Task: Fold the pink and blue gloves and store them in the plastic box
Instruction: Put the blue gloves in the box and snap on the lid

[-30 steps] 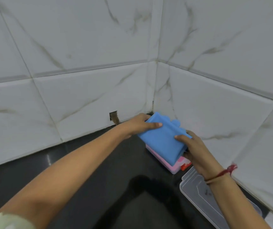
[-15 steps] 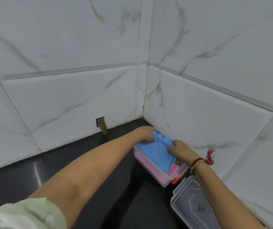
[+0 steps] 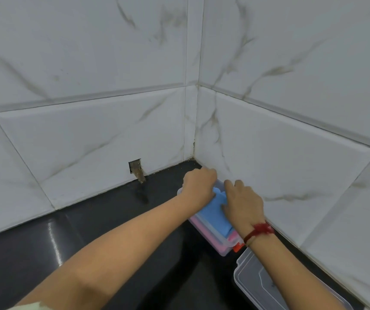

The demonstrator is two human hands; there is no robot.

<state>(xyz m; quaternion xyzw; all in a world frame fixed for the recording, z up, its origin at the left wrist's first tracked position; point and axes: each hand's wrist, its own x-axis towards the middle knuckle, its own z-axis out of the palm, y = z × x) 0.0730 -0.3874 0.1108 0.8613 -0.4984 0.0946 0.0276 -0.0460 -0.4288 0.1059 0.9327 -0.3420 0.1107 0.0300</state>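
Observation:
The clear plastic box (image 3: 226, 250) stands on the black counter, close to the corner of the tiled walls. The folded pink glove (image 3: 217, 243) lies in its bottom and shows through the side wall. On top of it lies the folded blue glove (image 3: 212, 218), its near end level with the rim. My left hand (image 3: 198, 186) is curled on the glove's far end. My right hand (image 3: 243, 204) lies over the wall side of the glove, fingers bent down onto it. A red thread is tied around my right wrist.
The box's clear lid (image 3: 258, 285) lies on the counter at the near right, beside the wall. An orange latch (image 3: 239, 247) sticks out at the box's near end. A small broken notch (image 3: 136, 168) marks the left wall's base. The black counter (image 3: 90, 231) stretches left.
The blue glove, held in the air above the box a second ago, has come down into the box onto the pink glove. Both hands followed it down and now rest on it.

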